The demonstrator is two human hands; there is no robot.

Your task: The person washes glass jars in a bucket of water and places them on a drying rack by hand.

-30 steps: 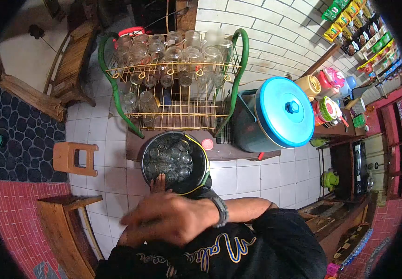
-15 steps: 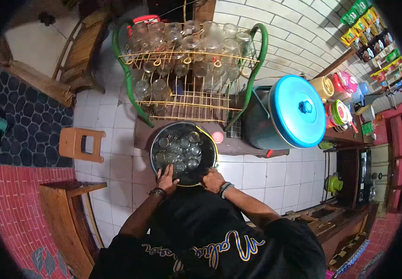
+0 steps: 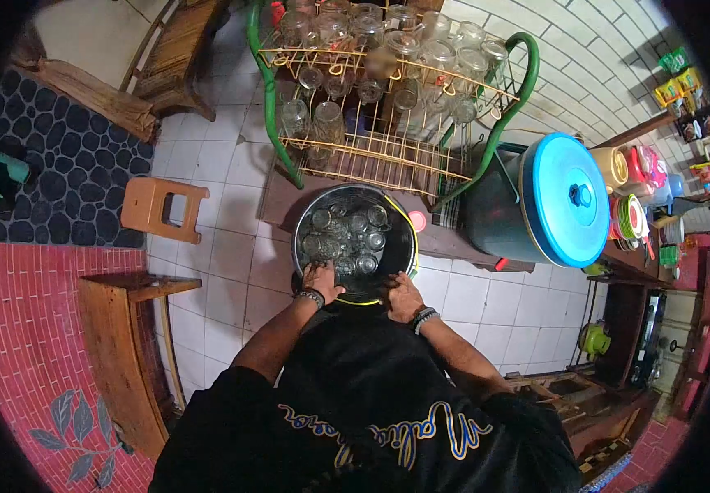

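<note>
A round black tub [image 3: 299, 215] stands in front of me with several clear glasses [image 3: 356, 223] inside it. My left hand [image 3: 322, 283] lies over the tub's near left rim, fingers spread and reaching in to the nearest glasses. At the near right rim is my right hand [image 3: 404, 297], its fingers curled over the edge. The part of the rim under its fingers is hidden. A yellow strip [image 3: 404, 212] runs along the tub's right rim.
Behind the tub, a green-framed wire rack [image 3: 388, 156] holds several glasses. To its right stands a large bucket with a blue lid [image 3: 564, 201]. An orange stool [image 3: 151, 209] and a wooden bench [image 3: 116, 353] are at the left. A pink lid [image 3: 417, 220] lies beside the tub.
My right hand has come away from over my left forearm to the tub's right rim. My left hand stays at the near left. The view has shifted, so the tub appears higher and further right.
</note>
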